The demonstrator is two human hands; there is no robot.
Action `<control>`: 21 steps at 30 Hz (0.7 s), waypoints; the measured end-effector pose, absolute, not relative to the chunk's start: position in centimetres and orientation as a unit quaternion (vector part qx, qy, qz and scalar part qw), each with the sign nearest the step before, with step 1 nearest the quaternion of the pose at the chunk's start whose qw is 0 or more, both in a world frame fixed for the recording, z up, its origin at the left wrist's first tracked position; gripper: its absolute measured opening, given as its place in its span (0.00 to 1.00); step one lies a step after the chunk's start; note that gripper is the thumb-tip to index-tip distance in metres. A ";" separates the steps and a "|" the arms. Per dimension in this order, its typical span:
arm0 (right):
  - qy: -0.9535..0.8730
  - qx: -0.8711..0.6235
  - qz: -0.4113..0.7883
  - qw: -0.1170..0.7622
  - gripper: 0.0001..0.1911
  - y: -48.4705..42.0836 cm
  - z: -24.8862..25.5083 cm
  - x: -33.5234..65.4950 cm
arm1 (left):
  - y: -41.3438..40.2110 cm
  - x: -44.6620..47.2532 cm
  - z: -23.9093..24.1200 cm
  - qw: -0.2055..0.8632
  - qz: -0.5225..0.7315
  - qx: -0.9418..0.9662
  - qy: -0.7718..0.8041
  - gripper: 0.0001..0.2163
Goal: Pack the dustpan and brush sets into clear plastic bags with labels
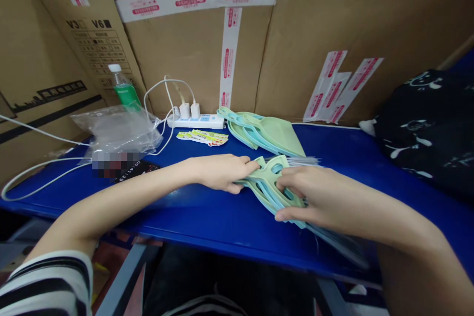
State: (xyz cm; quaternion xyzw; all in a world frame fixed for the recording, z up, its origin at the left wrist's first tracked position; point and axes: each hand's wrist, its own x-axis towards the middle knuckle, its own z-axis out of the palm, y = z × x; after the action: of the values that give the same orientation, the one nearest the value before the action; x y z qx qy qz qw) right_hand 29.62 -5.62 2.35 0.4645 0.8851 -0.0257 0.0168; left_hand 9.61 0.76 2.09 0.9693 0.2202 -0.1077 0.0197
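Between my hands is a stack of small hand brushes [269,177], pale green and light blue, with clear bristles fanning out on the right side. My left hand [227,172] is closed around their narrow handle end. My right hand [309,192] is closed over the wider heads, fingers on top and thumb along the near edge. Part of the stack is hidden under that hand. Just behind lie several nested dustpans [279,131] in the same green and blue, their handles pointing left.
A white power strip [207,121] with chargers and cables sits at the back, beside colourful packets [203,137]. On the left are a clear plastic bag [118,131], a green-labelled bottle [126,91] and a phone [137,170]. Cardboard [177,49] walls the blue table [207,217]; a black patterned bag [425,128] stands right.
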 end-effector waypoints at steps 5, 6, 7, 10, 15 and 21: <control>0.876 0.480 -0.024 0.040 0.13 -5.4 2.5 29.7 | 1.3 10.2 2.3 0.014 -0.099 0.971 0.215 0.17; 0.873 0.485 -0.028 0.044 0.13 -5.4 2.5 29.6 | 1.6 10.5 2.7 0.026 -0.104 0.973 0.205 0.15; 0.870 0.490 -0.033 0.047 0.12 -5.4 2.5 29.5 | 2.2 10.8 3.1 0.041 -0.111 0.975 0.190 0.13; 0.862 0.502 -0.046 0.050 0.12 -5.4 2.6 29.4 | 4.6 12.3 4.4 0.041 -0.072 0.977 0.197 0.12; 0.858 0.510 -0.048 0.040 0.11 -5.4 2.8 29.2 | 9.7 15.0 4.5 -0.079 -0.033 0.940 0.331 0.25; 0.865 0.499 -0.033 0.043 0.13 -5.3 3.0 29.1 | 13.5 15.3 3.3 -0.042 -0.090 0.948 0.303 0.23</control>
State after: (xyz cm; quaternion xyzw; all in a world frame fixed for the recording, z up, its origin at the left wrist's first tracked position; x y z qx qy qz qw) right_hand 29.09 -5.35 3.01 0.4992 0.8648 -0.0333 0.0431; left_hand 15.34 13.45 3.33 0.9478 0.3031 -0.0899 -0.0419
